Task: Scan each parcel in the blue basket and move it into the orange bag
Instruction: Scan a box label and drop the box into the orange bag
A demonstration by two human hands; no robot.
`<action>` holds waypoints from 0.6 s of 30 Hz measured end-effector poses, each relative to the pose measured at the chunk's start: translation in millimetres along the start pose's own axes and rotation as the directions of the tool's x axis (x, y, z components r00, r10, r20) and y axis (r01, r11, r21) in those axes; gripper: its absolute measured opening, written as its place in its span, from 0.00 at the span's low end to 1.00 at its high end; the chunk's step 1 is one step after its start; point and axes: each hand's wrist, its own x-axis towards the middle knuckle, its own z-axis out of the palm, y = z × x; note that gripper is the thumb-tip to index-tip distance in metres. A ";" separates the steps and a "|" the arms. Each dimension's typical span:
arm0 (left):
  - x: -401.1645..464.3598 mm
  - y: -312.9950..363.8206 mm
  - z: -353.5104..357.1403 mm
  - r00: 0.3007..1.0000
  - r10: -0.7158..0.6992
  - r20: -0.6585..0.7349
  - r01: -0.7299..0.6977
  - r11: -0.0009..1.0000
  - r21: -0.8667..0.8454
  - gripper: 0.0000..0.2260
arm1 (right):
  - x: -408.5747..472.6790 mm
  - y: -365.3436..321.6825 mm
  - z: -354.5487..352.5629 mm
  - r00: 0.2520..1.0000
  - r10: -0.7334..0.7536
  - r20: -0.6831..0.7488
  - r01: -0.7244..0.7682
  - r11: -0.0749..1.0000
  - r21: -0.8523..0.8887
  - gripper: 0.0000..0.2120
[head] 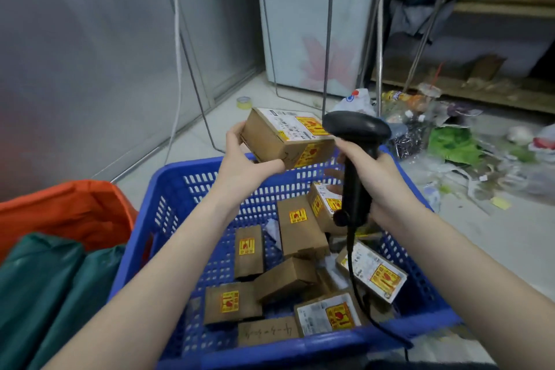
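My left hand (244,156) grips a brown cardboard parcel (285,138) with a white label and yellow stickers, held above the far rim of the blue basket (168,207). My right hand (378,186) grips the handle of a black barcode scanner (356,129), whose head sits just right of the parcel's label. Several more brown parcels (300,231) lie in the basket. The orange bag (69,210) is at the left, beside the basket.
Green bags (51,285) lie at the lower left. Litter and plastic wrappers (450,141) cover the floor at the right. A white appliance (312,24) and metal rack legs stand behind. A tape roll (244,102) lies on the floor.
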 end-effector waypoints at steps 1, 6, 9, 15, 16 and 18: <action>-9.1 3.1 -6.7 1.000 0.025 -0.001 -0.025 0.999 -0.034 0.41 | -5.3 -3.3 4.1 1.000 0.002 -0.014 -0.002 0.999 0.032 0.13; -46.1 2.1 -30.5 0.998 0.057 -0.037 -0.063 0.977 -0.204 0.42 | -27.1 -5.6 22.6 0.999 0.010 -0.044 -0.006 0.994 0.105 0.21; -56.8 -9.5 -37.4 0.999 0.000 -0.035 -0.010 0.963 -0.269 0.43 | -33.9 2.2 29.1 1.000 0.000 -0.031 0.005 0.991 0.137 0.16; -58.4 -14.9 -34.0 0.999 0.045 -0.012 -0.046 0.982 -0.182 0.42 | -29.8 11.5 31.7 0.996 -0.063 -0.069 0.071 0.989 0.129 0.14; -58.2 -15.2 -31.8 0.998 0.063 0.011 -0.061 0.985 -0.162 0.42 | -27.7 11.3 31.3 0.994 -0.078 -0.076 0.088 0.988 0.130 0.13; -56.9 -16.1 -27.4 0.993 0.097 0.063 -0.089 0.989 -0.120 0.42 | -22.9 11.5 30.1 0.990 -0.112 -0.082 0.123 0.982 0.141 0.13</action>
